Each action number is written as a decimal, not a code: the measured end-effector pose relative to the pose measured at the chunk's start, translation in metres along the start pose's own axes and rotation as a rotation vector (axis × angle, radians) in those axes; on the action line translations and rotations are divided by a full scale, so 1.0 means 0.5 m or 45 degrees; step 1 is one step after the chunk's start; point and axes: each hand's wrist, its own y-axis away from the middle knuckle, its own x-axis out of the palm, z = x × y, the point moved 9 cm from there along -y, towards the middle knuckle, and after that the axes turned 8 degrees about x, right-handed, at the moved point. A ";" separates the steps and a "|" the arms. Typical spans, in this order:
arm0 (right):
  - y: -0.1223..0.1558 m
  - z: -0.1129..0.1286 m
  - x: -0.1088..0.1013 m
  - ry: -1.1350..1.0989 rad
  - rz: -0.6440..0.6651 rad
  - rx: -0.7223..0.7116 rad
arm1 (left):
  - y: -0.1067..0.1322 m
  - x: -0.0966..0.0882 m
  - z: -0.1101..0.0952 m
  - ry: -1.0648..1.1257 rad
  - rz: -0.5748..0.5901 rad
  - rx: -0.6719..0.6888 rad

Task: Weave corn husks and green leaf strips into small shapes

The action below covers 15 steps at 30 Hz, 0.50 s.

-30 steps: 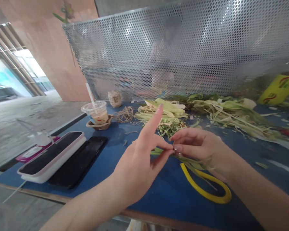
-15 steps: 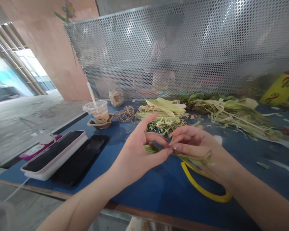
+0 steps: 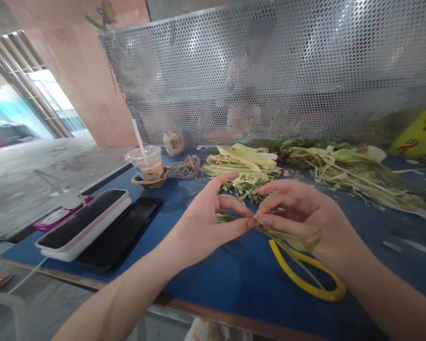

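My left hand [image 3: 206,222] and my right hand [image 3: 298,220] meet above the blue table [image 3: 213,279], fingertips touching. Both pinch a thin green leaf strip [image 3: 227,219] that runs across between them and under my right palm. My left index finger is curled over the pinch. Below my right hand lies a yellow-handled tool [image 3: 305,277] on the table, partly hidden by the wrist.
A pile of green and pale leaf strips [image 3: 305,166] lies along the perforated metal screen [image 3: 270,71]; a person sits behind it. A drink cup with straw [image 3: 147,166], a twine coil [image 3: 188,168], a small jar [image 3: 173,143], and two phones [image 3: 92,225] occupy the left.
My left index finger, pointing straight up a second ago, has curled down over the pinch. Both hands have stayed together on the strip; the view shifted slightly.
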 end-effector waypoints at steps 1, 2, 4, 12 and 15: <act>0.003 0.006 -0.003 0.048 -0.027 -0.022 | -0.001 0.001 0.000 0.009 0.004 0.005; 0.005 0.011 -0.006 0.100 -0.056 -0.037 | -0.001 0.002 0.000 0.012 0.005 0.012; 0.011 0.018 -0.010 0.218 -0.102 -0.068 | -0.002 0.002 -0.005 -0.020 -0.004 0.039; 0.034 0.035 -0.011 0.788 -0.184 -0.269 | 0.001 -0.002 -0.021 -0.286 -0.083 0.181; 0.031 0.036 -0.010 0.871 -0.185 -0.288 | 0.002 0.000 -0.023 -0.375 -0.076 0.229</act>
